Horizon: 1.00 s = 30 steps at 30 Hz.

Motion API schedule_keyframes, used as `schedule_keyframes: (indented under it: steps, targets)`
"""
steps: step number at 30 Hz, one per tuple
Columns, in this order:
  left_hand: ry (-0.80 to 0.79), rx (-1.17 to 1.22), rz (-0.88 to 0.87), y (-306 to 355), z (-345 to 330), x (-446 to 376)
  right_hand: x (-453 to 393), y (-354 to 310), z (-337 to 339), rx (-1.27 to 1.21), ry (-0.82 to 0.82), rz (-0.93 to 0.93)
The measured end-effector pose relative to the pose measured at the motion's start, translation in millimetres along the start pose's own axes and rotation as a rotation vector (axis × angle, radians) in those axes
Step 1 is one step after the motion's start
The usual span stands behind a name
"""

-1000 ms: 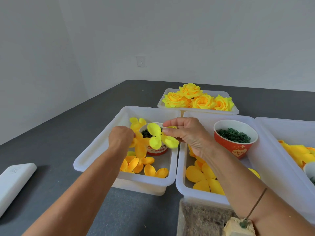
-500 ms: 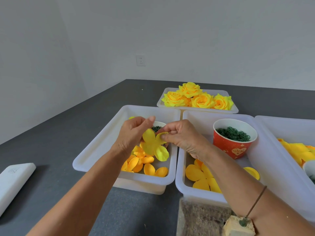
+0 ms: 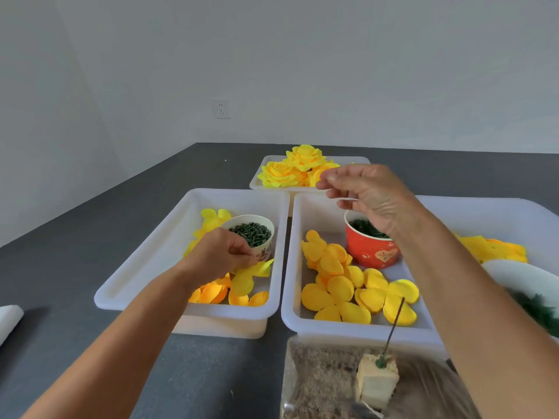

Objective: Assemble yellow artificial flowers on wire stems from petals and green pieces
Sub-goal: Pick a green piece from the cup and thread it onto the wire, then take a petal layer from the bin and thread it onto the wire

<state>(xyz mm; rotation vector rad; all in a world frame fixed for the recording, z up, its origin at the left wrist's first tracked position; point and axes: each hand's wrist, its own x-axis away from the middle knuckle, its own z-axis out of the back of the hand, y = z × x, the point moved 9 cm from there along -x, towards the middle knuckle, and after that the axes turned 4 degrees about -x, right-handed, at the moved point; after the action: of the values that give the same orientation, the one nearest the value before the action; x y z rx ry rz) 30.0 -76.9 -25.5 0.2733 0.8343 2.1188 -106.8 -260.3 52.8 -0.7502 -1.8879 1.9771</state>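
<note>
My left hand (image 3: 222, 256) pinches a yellow petal piece (image 3: 245, 279) low over the left white tray (image 3: 121, 287), just in front of a white cup of dark green pieces (image 3: 250, 231). My right hand (image 3: 367, 197) hovers above the red cup (image 3: 373, 254) of green rings in the middle tray (image 3: 290, 267), its fingers loosely curved with nothing visible in them. Loose yellow petals (image 3: 335, 287) lie in that tray. A thin wire stem (image 3: 393, 326) stands bare in a foam block (image 3: 377, 381) near me.
Finished yellow flowers (image 3: 298, 169) fill a back tray. A right tray holds more petals (image 3: 491, 247) and a white bowl (image 3: 520, 275). The foam block stands in a sandy container (image 3: 317, 373). A white object (image 3: 9, 319) lies at the left edge on the dark table.
My right hand let go of the petal piece and rose back-right to above the red cup. My left hand now holds the petal alone, lower in the left tray.
</note>
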Motion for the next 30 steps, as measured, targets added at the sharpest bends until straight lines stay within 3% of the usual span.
schedule_keyframes:
  steps: [6,10,14,17,22,27,30]
  targets:
    - [-0.062,-0.231,-0.02,1,-14,-2,22,29,58,0.194,0.005,-0.117]
    - [0.002,-0.344,-0.081,21,0,-3,27,46,57,0.307,-0.076,-0.16]
    - [0.125,-0.467,-0.228,75,21,-15,20,47,34,0.565,-0.15,-0.069]
    - [0.212,-0.472,-0.308,114,21,-31,19,64,3,0.843,-0.261,-0.052]
    - [0.297,-0.352,-0.335,139,-8,-50,21,84,-12,1.187,-0.218,0.022]
    - [0.365,-0.247,-0.328,120,-31,-55,19,90,-10,1.258,-0.245,0.057]
    - [0.432,-0.196,-0.335,112,-27,-52,14,77,7,1.166,-0.124,0.096]
